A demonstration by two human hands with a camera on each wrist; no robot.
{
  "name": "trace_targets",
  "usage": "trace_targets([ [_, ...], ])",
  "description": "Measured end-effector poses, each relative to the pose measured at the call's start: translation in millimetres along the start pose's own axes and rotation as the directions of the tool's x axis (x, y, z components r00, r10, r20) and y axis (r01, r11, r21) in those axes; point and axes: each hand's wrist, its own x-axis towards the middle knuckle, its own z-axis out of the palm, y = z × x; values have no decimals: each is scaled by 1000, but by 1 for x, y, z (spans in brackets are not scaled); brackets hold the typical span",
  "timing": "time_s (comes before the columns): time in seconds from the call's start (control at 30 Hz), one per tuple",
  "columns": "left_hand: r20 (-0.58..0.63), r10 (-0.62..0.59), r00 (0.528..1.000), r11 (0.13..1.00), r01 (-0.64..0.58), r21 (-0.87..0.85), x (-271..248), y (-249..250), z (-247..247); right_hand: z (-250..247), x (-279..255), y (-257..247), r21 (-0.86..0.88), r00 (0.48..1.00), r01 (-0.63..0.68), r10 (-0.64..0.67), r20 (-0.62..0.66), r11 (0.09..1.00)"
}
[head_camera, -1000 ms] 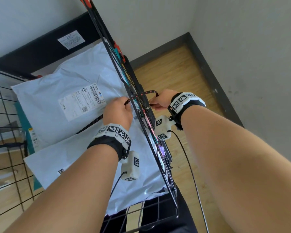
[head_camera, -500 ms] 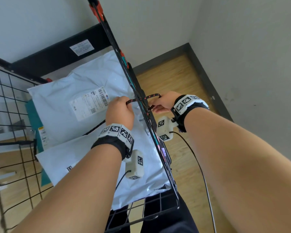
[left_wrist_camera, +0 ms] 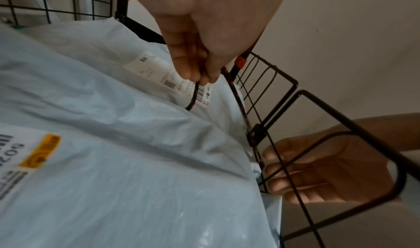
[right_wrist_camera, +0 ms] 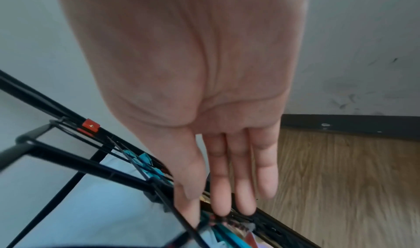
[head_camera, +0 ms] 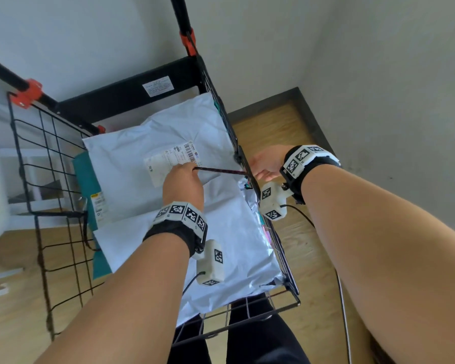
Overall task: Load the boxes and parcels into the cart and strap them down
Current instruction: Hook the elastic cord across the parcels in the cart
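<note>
Room corner, wood floor: wire cart [head_camera: 50, 179] w/ soft, light poly mailers [head_camera: 147, 153]. Left hand [head_camera: 183, 183] pinches stretchy bungee cord [head_camera: 218, 170] at the free end—best hold; right hand [head_camera: 267, 162] flat, fingers apart, outside cart's right edge.

Two bare forearms reach forward, each wearing a black wristband with patterned markers. The left hand [head_camera: 183, 183] is curled, fingertips [left_wrist_camera: 193, 72] pinched together, knuckles up. Farther right, the right hand [head_camera: 267, 162] is flat, its fingers [right_wrist_camera: 221, 185] straight and close together.
</note>
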Motion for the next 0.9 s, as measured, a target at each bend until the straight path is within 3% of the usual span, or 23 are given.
trace_targets([
  [0.13,22,-48,999,999,47,9,-3,-13,-6,-2,-7,-2,22,994,-11,14,-111,1000],
  [0.43,28,-23,999,999,25,-47,-12,-13,-26,-11,-41,-26,158,944,-6,57,-324,987],
  [0.6,20,13,1000,996,-11,-94,-15,-30,-50,-7,-62,-53,201,867,125,-8,-499,972],
  [0.67,2,31,1000,995,-31,-94,-17,-40,-63,4,-74,-69,193,870,132,-21,-492,972],
  [0.83,-18,46,999,995,-48,-88,-17,-82,-94,45,-90,-103,173,804,189,-51,-593,967],
  [0.9,-3,78,997,993,-78,-84,-19,-100,-104,67,-93,-112,120,802,173,-69,-593,978],
])
